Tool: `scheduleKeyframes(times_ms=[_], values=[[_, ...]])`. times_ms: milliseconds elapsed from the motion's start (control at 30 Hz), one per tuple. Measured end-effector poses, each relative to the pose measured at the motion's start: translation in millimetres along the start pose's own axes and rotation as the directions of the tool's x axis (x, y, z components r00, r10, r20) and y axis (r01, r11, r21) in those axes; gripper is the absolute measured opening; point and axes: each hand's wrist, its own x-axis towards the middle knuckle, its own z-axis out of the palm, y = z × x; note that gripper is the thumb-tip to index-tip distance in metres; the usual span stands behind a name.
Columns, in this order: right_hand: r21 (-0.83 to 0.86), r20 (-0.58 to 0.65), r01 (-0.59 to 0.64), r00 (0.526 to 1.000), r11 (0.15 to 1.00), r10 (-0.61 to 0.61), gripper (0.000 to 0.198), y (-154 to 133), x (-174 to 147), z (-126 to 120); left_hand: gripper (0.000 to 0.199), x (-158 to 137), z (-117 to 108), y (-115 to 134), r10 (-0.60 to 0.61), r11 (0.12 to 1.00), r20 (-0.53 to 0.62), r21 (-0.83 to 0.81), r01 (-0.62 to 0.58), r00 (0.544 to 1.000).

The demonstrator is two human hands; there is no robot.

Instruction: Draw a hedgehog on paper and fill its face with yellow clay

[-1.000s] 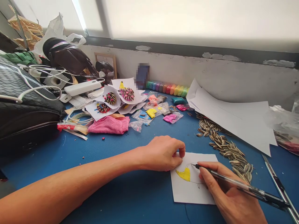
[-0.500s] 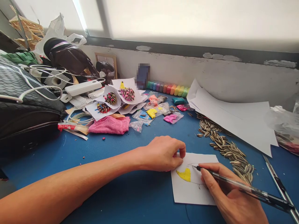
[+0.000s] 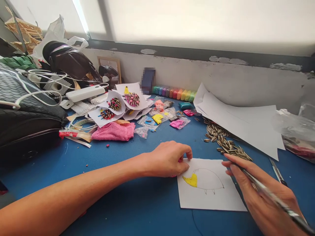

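A white sheet of paper [image 3: 209, 201] lies on the blue tabletop. On it is a pen outline of a rounded animal with short legs, a few small loops at the upper left, and a yellow pointed head [image 3: 192, 180]. My left hand [image 3: 169, 160] is at the sheet's upper left corner, fingers curled, thumb and index finger on the edge. My right hand [image 3: 268, 193] grips a black clear-barrelled pen [image 3: 275, 200]. It is lifted off the drawing, right of the sheet, and the pen tip is hidden by the fingers.
Sunflower seeds [image 3: 228, 146] and larger white sheets [image 3: 241, 121] lie at the right, near a utility knife [image 3: 278, 172]. Clay packets [image 3: 158, 118], a pink cloth [image 3: 113, 131] and finished seed hedgehogs [image 3: 132, 98] are behind. A black bag [image 3: 27, 124] stands left.
My right hand has lifted the pen off the drawing and moved right, uncovering the outline's right side and legs. My left hand stays at the paper's corner. The view shifts slightly.
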Motion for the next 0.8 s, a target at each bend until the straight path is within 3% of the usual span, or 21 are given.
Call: scheduleKeyframes(times_ms=[67,167,267,367,633,800], values=[[-0.158,0.104,0.125,0.988,0.979,-0.110,0.034,9,1,5,0.027,-1,1,0,0.000,1.000,0.000,-0.004,0.000,1.000],[-0.333,0.152,0.302,0.952,0.893,-0.265,0.039,22,1,14,0.029,-2,1,2,0.013,0.999,-0.010,0.040,-0.012,1.000],[-0.374,0.218,0.383,0.921,0.844,-0.321,0.039,27,1,17,0.032,-4,-1,3,0.026,0.990,-0.031,0.141,-0.021,0.999],[-0.357,0.217,0.359,0.930,0.862,-0.297,0.035,27,3,13,0.032,-5,-4,2,0.016,0.980,-0.036,0.199,-0.009,0.999],[-0.226,0.139,0.196,0.976,0.954,-0.168,0.022,10,4,-7,0.028,0,-3,-4,0.009,0.989,-0.056,0.146,-0.001,0.998],[-0.110,0.266,0.299,0.928,0.948,-0.261,0.016,11,4,-8,0.027,-1,-6,-5,0.005,0.982,-0.063,0.189,0.007,0.998]])
